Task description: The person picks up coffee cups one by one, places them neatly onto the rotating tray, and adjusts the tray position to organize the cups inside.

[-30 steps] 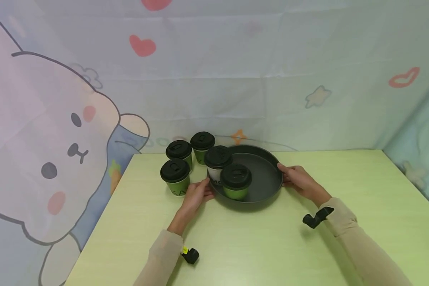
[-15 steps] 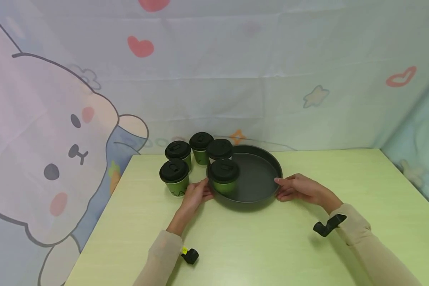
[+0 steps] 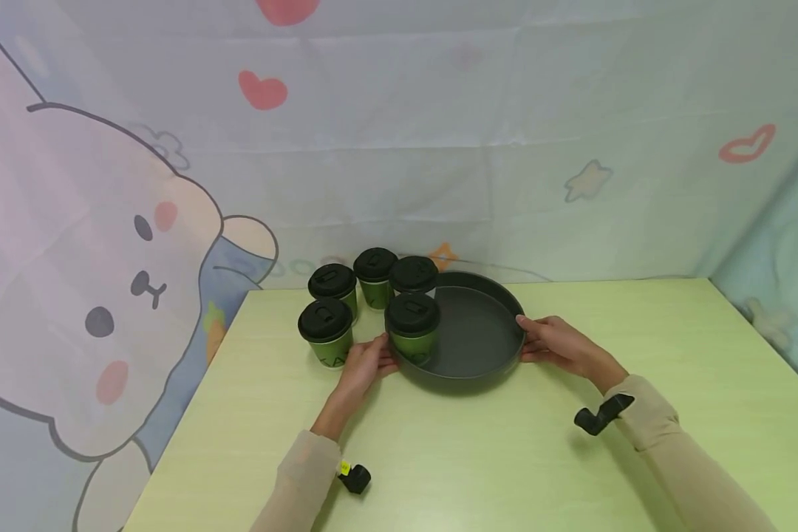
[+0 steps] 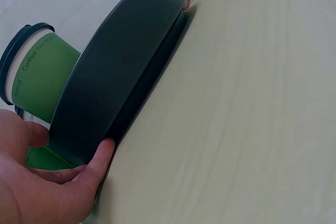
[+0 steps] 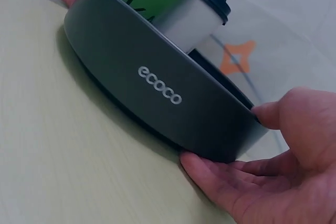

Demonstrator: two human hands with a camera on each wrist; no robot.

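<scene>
A round dark grey tray (image 3: 475,332) with a raised rim and "ecoco" on its side is between my two hands. Inside it, at the left, stand a green paper coffee cup (image 3: 415,346) and, behind that, a white paper cup (image 5: 185,27), both with black lids. My left hand (image 3: 362,362) grips the tray's left edge, thumb by the rim and fingers at its bottom. At the right edge my right hand (image 3: 561,343) holds the tray likewise, thumb at the rim, fingertips (image 5: 197,167) beneath.
Three more green cups with black lids, a near one (image 3: 332,351), a middle one (image 3: 348,301) and a far one (image 3: 375,293), stand on the pale table (image 3: 465,458) left of the tray. A printed cloth (image 3: 399,148) hangs behind the table.
The tray has turned clockwise, seen from above: its green cup shifted left and the white cup backward. My right hand slid nearer, then part of the way back. My left hand hardly moved.
</scene>
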